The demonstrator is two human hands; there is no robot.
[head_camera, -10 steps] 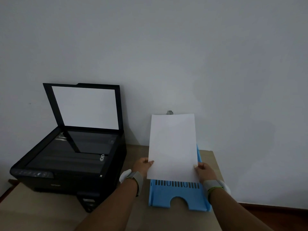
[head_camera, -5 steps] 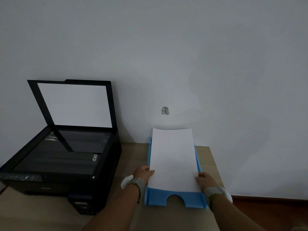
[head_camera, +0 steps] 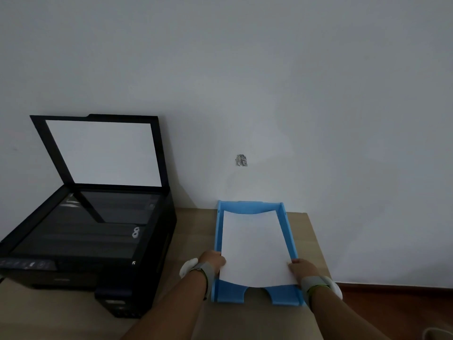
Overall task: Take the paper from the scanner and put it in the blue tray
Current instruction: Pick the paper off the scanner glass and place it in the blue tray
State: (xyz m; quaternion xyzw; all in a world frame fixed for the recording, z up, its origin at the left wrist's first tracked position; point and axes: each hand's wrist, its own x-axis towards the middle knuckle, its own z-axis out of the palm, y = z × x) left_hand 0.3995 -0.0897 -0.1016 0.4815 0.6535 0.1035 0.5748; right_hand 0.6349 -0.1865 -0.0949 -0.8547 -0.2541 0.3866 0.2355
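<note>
A white sheet of paper (head_camera: 253, 246) lies lengthwise inside the blue tray (head_camera: 286, 231) on the table's right side, its near edge curving a little above the tray's front. My left hand (head_camera: 212, 260) pinches the paper's near left corner. At the near right corner, my right hand (head_camera: 301, 268) grips the sheet. The black scanner (head_camera: 81, 236) stands at the left with its lid (head_camera: 103, 150) raised and its glass bare.
The wooden table (head_camera: 193, 231) ends just right of the tray, against a plain white wall (head_camera: 294, 94). A dark floor strip (head_camera: 397, 300) shows at the lower right. Both wrists wear grey bands.
The paper has come down from a raised, tilted hold above the tray to lying flat inside it. Both hands lowered with it and still grip its near corners.
</note>
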